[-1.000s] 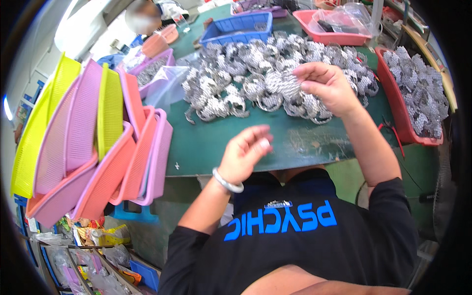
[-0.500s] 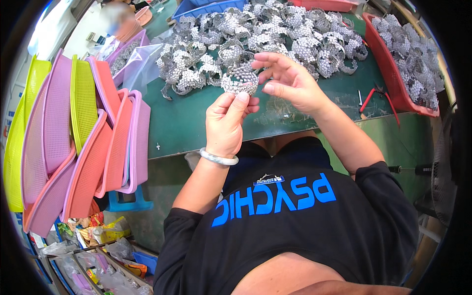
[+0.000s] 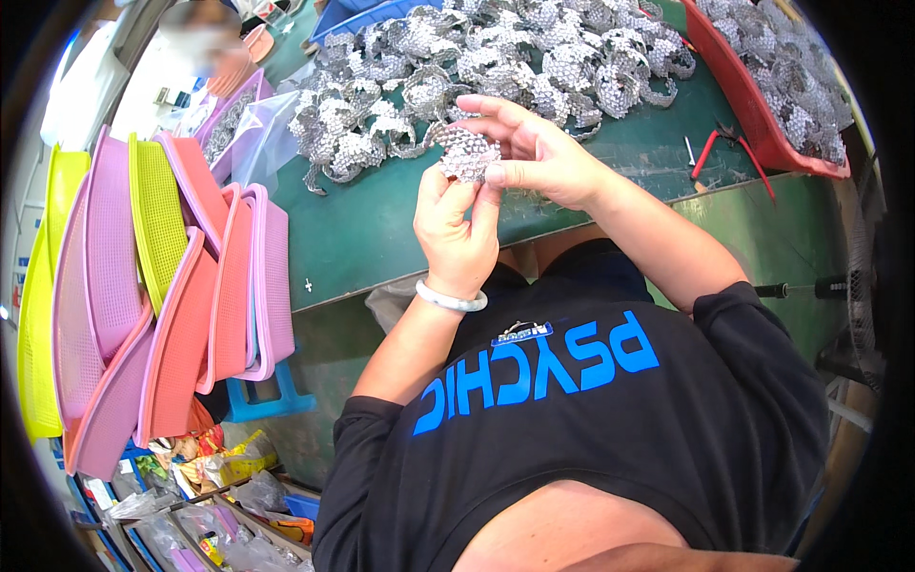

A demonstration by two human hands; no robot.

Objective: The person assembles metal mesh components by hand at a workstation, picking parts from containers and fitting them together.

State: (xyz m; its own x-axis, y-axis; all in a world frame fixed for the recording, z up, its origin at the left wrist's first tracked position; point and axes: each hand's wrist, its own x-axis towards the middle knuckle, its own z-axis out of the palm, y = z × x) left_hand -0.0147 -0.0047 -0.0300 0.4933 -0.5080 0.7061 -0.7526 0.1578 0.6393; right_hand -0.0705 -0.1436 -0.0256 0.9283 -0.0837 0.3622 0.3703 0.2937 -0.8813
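My left hand (image 3: 457, 229), with a pale bangle (image 3: 451, 297) on its wrist, pinches a curved silver metal cuff (image 3: 467, 154) by its lower edge. The cuff has a honeycomb-like, scaly surface and is held above the front part of the green table. From the right, my right hand (image 3: 545, 160) meets the same cuff. Its thumb rests at the cuff's right edge, while its fingers curl over the top and far side, partly hidden. Beyond both hands lies a wide heap of similar silver cuffs (image 3: 429, 91).
A red basket (image 3: 729, 105) full of cuffs stands at the right. Red-handled pliers (image 3: 705, 153) lie near it on the green table (image 3: 381, 238). Stacked coloured baskets (image 3: 176, 315) lean at the left, above a blue stool (image 3: 272, 400). Another person (image 3: 205, 48) is at the far left.
My right hand has closed in from beside the cuff and now touches it. The cuff has turned, showing its outer surface instead of its hollow. My left fingers have shifted their hold.
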